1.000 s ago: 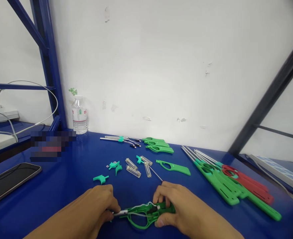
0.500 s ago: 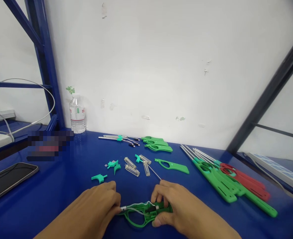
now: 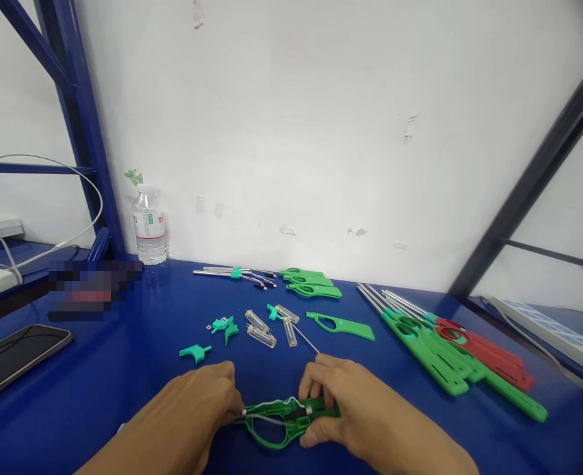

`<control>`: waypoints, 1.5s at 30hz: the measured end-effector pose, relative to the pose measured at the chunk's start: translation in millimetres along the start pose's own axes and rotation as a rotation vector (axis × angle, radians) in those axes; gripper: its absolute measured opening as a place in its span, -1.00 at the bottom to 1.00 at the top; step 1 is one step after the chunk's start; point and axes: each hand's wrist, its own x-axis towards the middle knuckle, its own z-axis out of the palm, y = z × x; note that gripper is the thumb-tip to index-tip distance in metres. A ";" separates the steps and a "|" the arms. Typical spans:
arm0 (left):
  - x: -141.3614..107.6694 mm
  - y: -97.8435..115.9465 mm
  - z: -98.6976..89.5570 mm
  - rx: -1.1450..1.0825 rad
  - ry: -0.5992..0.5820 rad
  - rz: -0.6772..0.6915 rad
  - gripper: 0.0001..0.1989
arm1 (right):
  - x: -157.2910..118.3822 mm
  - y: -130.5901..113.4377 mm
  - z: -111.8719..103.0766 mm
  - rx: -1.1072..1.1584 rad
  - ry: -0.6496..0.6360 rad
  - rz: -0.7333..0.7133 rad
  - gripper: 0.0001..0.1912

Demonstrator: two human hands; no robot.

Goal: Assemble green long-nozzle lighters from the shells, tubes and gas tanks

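Low in the middle lies an open green lighter housing (image 3: 266, 443), its inner side facing up. A white wire (image 3: 276, 401), a grey tube (image 3: 266, 417) and a black igniter part (image 3: 299, 413) run along inside it. My right hand (image 3: 341, 402) grips the wide handle end between thumb and fingers. My left hand (image 3: 217, 399) is closed in a pinch at the narrow front end, where its fingers hide what they press on. A thin metal rod (image 3: 307, 339) lies just beyond my right knuckles.
Clear fuel tanks (image 3: 289, 331) and teal triggers (image 3: 195, 353) lie beyond my hands. Further back are metal tubes with wires (image 3: 217, 272) and green housings (image 3: 314, 290). Assembled green lighters (image 3: 430, 363) and red ones (image 3: 489, 356) sit right. A phone (image 3: 19, 356) and a bottle (image 3: 150, 227) stand left.
The view has shifted slightly. My left fingers have moved a little at the housing's front end, and less of the silver piece there shows. My right hand keeps its grip.
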 end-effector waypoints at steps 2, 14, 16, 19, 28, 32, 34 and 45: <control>1.1 -0.4 -0.1 0.001 0.001 -0.017 -0.78 | -0.3 -0.7 -0.6 0.009 0.006 0.006 -0.64; -11.3 16.3 -1.2 0.031 -0.051 0.052 -0.62 | -5.9 -11.8 -10.6 -0.067 -0.057 0.014 -0.82; -12.2 25.6 -0.9 0.023 -0.081 0.073 -0.61 | -6.0 -13.7 -10.5 -0.083 -0.056 0.008 -0.82; -8.5 37.5 0.1 0.007 -0.108 0.104 -0.70 | -8.5 -15.4 -10.8 -0.101 -0.040 0.013 -0.87; -1.4 36.5 8.1 0.034 -0.157 0.132 -0.71 | -13.4 -13.8 -11.7 -0.115 -0.009 -0.017 -0.93; -4.2 36.0 4.1 0.016 -0.149 0.096 -0.66 | -13.3 -19.2 -15.2 -0.120 -0.038 0.023 -0.92; -4.3 35.0 4.8 0.001 -0.134 0.091 -0.68 | -13.2 -22.1 -16.3 -0.122 -0.053 0.043 -0.92; -0.7 42.4 3.2 0.018 -0.159 0.066 -0.67 | -8.9 -23.5 -11.4 -0.133 -0.027 0.014 -0.83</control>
